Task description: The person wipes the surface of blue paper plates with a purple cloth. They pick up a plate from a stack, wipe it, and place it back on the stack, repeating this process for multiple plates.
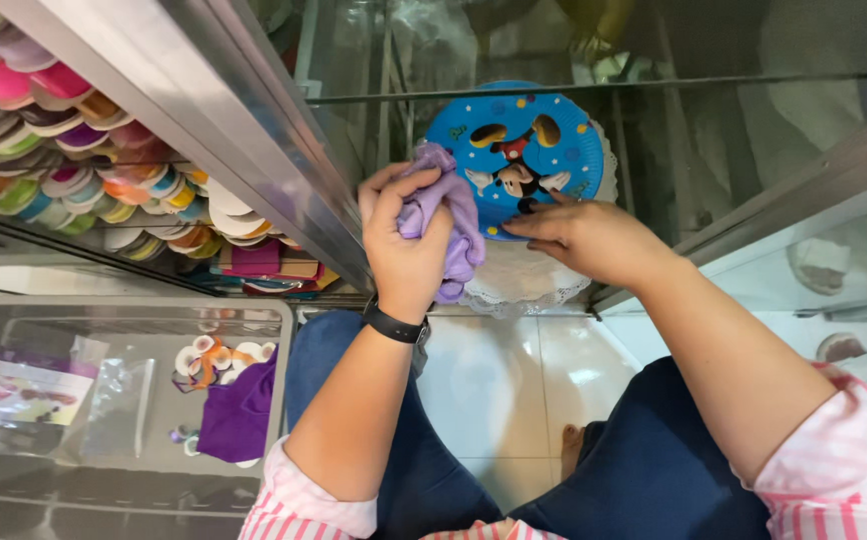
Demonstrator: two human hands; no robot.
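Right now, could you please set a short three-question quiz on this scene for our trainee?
1. True or false: the left hand holds a purple cloth.
2. What does the right hand touch? A) a blue paper plate B) a glass jar C) a black wristband
3. Fill in: under the blue plate lie white ____ doilies.

Key: 1 true; 2 A; 3 lace.
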